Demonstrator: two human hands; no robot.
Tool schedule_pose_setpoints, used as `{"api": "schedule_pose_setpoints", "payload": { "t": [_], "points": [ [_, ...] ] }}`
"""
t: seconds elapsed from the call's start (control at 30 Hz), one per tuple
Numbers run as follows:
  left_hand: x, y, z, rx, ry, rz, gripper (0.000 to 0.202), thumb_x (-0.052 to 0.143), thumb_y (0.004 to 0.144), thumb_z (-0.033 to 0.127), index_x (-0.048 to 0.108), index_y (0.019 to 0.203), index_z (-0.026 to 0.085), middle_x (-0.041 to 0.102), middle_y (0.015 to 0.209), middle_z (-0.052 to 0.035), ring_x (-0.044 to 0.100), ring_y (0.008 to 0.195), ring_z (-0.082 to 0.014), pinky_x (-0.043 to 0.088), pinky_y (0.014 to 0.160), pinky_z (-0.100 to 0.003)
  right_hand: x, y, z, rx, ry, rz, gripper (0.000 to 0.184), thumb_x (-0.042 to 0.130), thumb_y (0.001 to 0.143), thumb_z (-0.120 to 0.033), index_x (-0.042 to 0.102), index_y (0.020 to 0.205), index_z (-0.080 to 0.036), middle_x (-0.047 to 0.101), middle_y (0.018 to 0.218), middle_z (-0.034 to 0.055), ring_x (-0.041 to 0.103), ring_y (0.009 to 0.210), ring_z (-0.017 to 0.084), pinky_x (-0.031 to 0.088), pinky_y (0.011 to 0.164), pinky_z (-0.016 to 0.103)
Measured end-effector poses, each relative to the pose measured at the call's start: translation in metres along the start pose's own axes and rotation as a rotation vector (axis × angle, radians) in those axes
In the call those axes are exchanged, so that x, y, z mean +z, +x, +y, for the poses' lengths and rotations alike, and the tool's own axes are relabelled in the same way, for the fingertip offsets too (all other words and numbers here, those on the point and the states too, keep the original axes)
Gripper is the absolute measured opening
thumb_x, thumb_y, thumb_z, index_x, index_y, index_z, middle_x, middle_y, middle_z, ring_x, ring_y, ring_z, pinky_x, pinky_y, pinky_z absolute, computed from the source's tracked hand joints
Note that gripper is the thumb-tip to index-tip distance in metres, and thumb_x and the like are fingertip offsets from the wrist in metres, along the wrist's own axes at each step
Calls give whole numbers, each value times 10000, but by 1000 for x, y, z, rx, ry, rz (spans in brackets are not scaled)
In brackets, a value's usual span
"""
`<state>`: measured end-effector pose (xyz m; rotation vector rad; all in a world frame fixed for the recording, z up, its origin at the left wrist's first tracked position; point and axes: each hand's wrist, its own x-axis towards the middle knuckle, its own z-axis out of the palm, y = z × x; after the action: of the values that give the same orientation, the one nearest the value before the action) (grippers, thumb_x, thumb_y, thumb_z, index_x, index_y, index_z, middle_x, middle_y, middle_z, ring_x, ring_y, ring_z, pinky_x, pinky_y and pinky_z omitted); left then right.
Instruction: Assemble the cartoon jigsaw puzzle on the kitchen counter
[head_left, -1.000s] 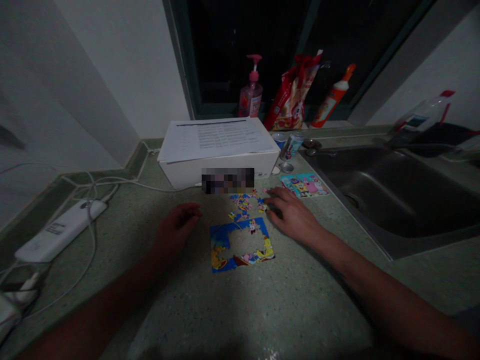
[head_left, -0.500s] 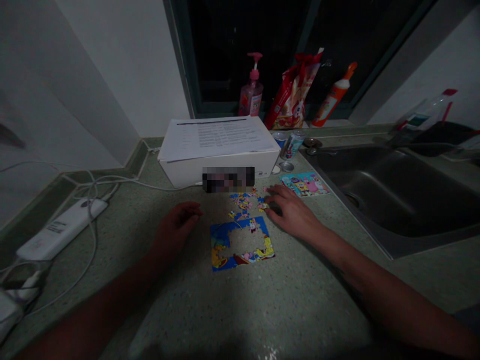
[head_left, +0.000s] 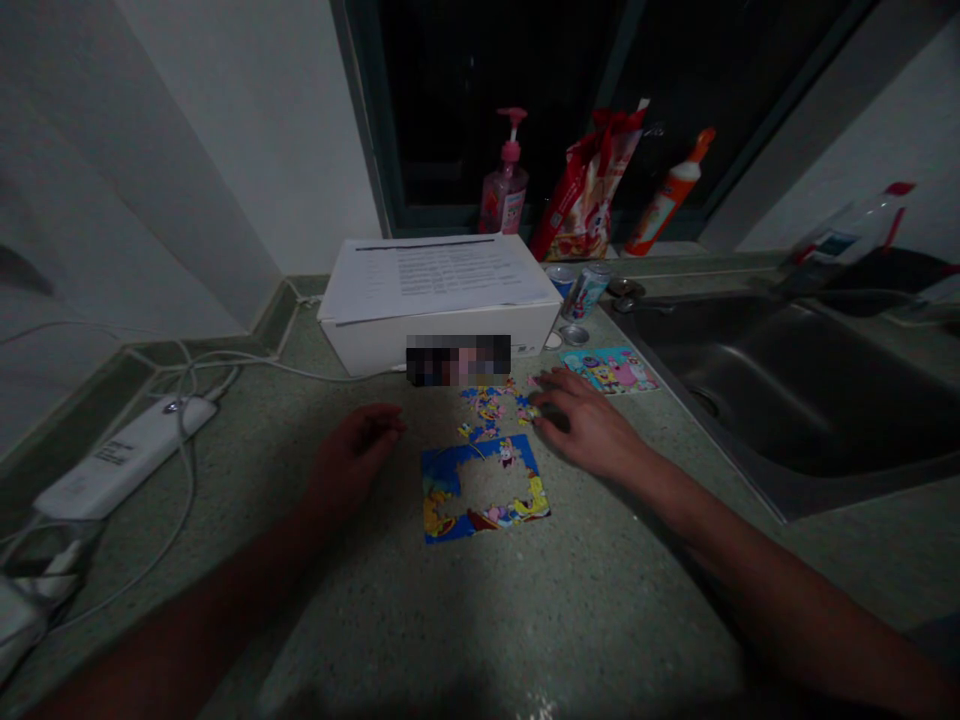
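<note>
Barely shifted, the right hand (head_left: 589, 425) rests its fingers on loose jigsaw pieces (head_left: 487, 410), though whether it pinches one is impossible to tell. Just below lies the part-built jigsaw frame (head_left: 484, 490); the left hand (head_left: 352, 455) sits loosely curled, empty, left of it. Beyond the frame stands a white box (head_left: 375, 345); right of it, a steel sink (head_left: 780, 400).

A pixelated patch (head_left: 458, 361) blurs the front of the box (head_left: 360, 345), and the print on the sheet (head_left: 435, 282) is too small to read. The right hand (head_left: 589, 425) covers part of the loose puzzle pieces (head_left: 487, 408), whose pictures are too small to make out. The bottom edge cuts off 2 forearms (head_left: 187, 610), and the left edge cuts off a white plug (head_left: 19, 620).
</note>
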<state>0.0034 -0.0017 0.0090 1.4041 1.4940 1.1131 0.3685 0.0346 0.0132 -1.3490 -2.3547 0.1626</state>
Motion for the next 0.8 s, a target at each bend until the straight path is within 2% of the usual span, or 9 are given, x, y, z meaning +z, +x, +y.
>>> {"api": "schedule_pose_setpoints", "payload": {
  "t": [0.2, 0.47, 0.67, 0.8],
  "points": [
    [0, 1, -1, 20, -3, -13, 412, 743, 814, 468, 713, 1140, 218, 822, 1034, -84, 784, 1041, -298, 599, 1017, -495, 4, 1, 3, 11, 20, -17, 211, 715, 950, -248, 792, 1139, -193, 682, 1474, 198, 560, 1481, 407, 408, 1282, 673],
    [0, 1, -1, 36, 22, 0, 375, 727, 822, 442, 715, 1128, 226, 824, 1014, -83, 785, 1009, -296, 601, 993, -493, -3, 10, 1, 2, 25, -77, 199, 722, 926, -219, 775, 1112, -168, 659, 1447, 239, 554, 1466, 418, 464, 1245, 624],
    [-1, 1, -1, 18, -2, -6, 410, 744, 808, 449, 717, 1144, 215, 824, 1032, -92, 786, 1032, -299, 595, 1008, -494, -5, 15, 3, -16, 85, -95, 159, 731, 882, -199, 725, 1039, -226, 656, 1422, 189, 576, 1436, 392, 484, 1215, 642],
    [-1, 1, -2, 36, 16, 5, 404, 746, 812, 459, 720, 1137, 219, 821, 1018, -89, 783, 1015, -298, 599, 987, -490, -5, 17, 4, -28, 115, -108, 163, 755, 842, -180, 703, 990, -224, 656, 1412, 195, 570, 1447, 392, 464, 1238, 627]
  ]
}}
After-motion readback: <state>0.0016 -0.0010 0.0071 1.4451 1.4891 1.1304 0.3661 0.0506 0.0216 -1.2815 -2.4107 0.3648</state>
